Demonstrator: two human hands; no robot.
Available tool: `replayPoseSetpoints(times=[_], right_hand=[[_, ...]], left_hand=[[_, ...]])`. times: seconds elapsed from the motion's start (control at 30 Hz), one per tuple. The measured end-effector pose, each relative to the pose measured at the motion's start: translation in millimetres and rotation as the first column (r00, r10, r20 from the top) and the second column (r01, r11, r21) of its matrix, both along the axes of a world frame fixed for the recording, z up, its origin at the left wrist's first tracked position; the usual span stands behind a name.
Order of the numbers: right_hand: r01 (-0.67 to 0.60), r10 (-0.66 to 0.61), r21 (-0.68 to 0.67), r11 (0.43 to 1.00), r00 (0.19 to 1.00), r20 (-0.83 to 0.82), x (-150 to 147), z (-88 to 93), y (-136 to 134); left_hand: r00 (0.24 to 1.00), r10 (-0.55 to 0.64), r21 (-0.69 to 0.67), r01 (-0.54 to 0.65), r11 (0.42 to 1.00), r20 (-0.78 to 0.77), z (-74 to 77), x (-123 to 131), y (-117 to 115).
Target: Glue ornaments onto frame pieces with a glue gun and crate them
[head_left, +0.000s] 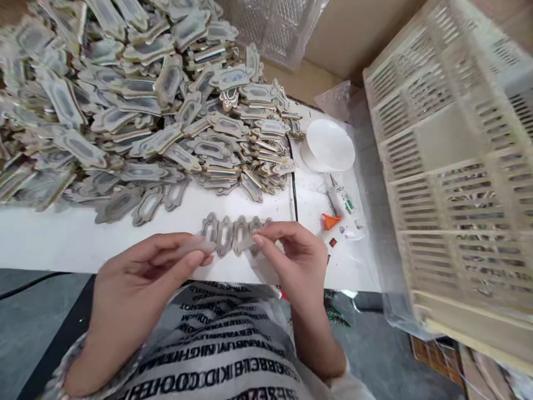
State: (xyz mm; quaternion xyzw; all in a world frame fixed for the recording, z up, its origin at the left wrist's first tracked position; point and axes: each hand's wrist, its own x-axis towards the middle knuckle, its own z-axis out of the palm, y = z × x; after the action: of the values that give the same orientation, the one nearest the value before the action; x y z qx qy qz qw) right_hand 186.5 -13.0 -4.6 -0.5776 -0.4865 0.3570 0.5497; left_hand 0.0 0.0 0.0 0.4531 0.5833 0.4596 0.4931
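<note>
My left hand (139,280) pinches some thin, translucent whitish strips (195,245) between thumb and fingers, above the front part of the white table. Between the thumb and forefinger of my right hand (300,264) is one small translucent strip (246,243), held just over a row of ornate grey frames (225,236). Several of these frames stand side by side, long axis toward me, with pale oblong centres. The right fingers partly cover the frames at the row's right end.
A large heap of similar frames (166,119) fills the table's back left. To the right are a white round tub (328,147), a white glue gun (343,214) with an orange part, and a black cord. A cream slatted crate (445,144) stands at far right.
</note>
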Motion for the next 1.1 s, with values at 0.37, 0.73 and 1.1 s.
replayPoseSetpoints(times=[0.37,0.73,1.1], right_hand=[[-0.245,0.229,-0.022,0.969,0.865,0.446,-13,-0.3,22],[-0.325,0.199,0.073,0.943,0.724,0.661,-15,-9.4,24],[-0.341,0.247,0.024,0.94,0.725,0.643,-14,-7.5,21]], left_hand=[[0.994,0.104,-0.012,-0.104,0.994,-0.046,0.4,-16,-4],[0.992,0.119,-0.058,-0.121,0.991,-0.031,-5.0,-20,-5],[0.99,0.135,-0.059,-0.137,0.989,-0.036,-6.1,-19,-4]])
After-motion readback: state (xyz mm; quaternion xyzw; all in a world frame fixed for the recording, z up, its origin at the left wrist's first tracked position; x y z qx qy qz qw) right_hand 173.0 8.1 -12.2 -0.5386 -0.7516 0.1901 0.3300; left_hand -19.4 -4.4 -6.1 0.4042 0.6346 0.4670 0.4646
